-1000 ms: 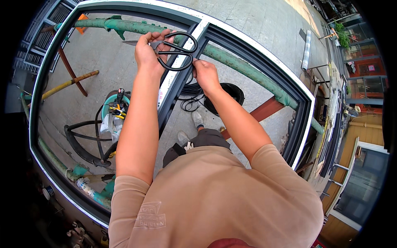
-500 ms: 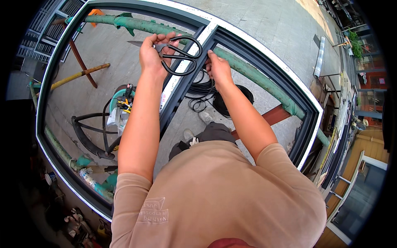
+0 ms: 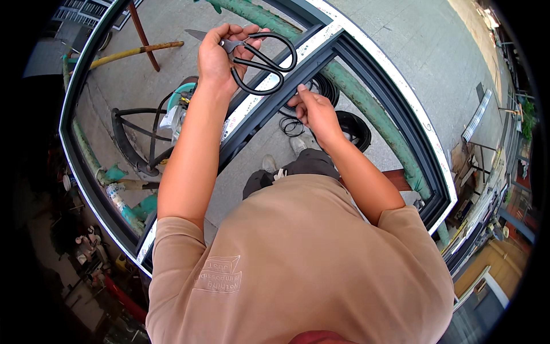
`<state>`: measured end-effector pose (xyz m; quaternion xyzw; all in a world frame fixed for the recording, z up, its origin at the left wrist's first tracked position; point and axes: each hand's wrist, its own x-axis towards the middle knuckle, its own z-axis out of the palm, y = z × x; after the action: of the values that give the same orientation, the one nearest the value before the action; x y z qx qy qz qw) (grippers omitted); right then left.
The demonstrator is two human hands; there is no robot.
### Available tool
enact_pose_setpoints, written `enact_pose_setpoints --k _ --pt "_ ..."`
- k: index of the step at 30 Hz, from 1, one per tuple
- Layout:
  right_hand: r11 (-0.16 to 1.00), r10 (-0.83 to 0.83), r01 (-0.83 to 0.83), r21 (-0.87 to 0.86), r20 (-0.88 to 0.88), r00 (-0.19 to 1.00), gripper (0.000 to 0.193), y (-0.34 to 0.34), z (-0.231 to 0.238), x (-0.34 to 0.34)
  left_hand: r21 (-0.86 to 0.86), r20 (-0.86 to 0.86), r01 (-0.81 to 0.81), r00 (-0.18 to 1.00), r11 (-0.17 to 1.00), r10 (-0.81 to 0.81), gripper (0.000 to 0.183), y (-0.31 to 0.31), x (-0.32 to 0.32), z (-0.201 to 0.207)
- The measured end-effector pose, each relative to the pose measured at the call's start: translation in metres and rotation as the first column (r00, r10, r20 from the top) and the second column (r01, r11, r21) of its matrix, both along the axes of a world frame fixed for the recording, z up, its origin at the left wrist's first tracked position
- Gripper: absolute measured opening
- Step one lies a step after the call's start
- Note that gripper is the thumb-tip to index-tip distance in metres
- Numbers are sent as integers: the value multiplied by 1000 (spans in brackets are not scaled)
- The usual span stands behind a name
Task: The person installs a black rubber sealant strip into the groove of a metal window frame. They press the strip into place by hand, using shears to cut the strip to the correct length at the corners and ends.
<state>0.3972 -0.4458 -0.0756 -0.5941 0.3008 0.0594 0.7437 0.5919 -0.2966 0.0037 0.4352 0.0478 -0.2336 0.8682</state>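
Observation:
In my left hand (image 3: 215,66) is a pair of scissors (image 3: 268,67) with large black loop handles. Its fingers are closed around the pivot area, the metal blade points left, and the handles hang over the middle bar. A big white-and-black window frame (image 3: 312,46) lies before me, split by that bar. My right hand (image 3: 321,117) is at the bar's dark grooved side, thumb and fingers pinched together. Whatever lies between those fingertips is too small or hidden to make out.
Green-wrapped pipes (image 3: 372,103) run beneath the frame. Coils of black rubber strip (image 3: 355,129) lie on the floor by my feet. To the left are a teal bucket (image 3: 182,92) with tools and a black tubular loop (image 3: 120,143). A yellow pole (image 3: 137,53) stands farther off.
The view has shifted, so the frame sits higher and farther right. My right hand has come nearer to me along the middle bar. The scissors stay in my left hand.

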Motion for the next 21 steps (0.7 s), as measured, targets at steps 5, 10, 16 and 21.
enact_pose_setpoints --k 5,10,16,21 --pt "918 380 -378 118 3 925 49 34 24 -15 -157 66 -121 989 980 132 24 59 -14 16" --pt "858 490 -468 212 -70 869 42 60 25 -1 -349 207 4 976 937 73 29 149 -100 67" --pt "856 483 -450 253 -81 872 37 71 11 -3 155 291 40 953 987 -84 28 245 -234 59" --pt "870 426 -388 305 -69 902 35 69 -3 0 666 -10 151 981 731 -194 27 257 -297 53"
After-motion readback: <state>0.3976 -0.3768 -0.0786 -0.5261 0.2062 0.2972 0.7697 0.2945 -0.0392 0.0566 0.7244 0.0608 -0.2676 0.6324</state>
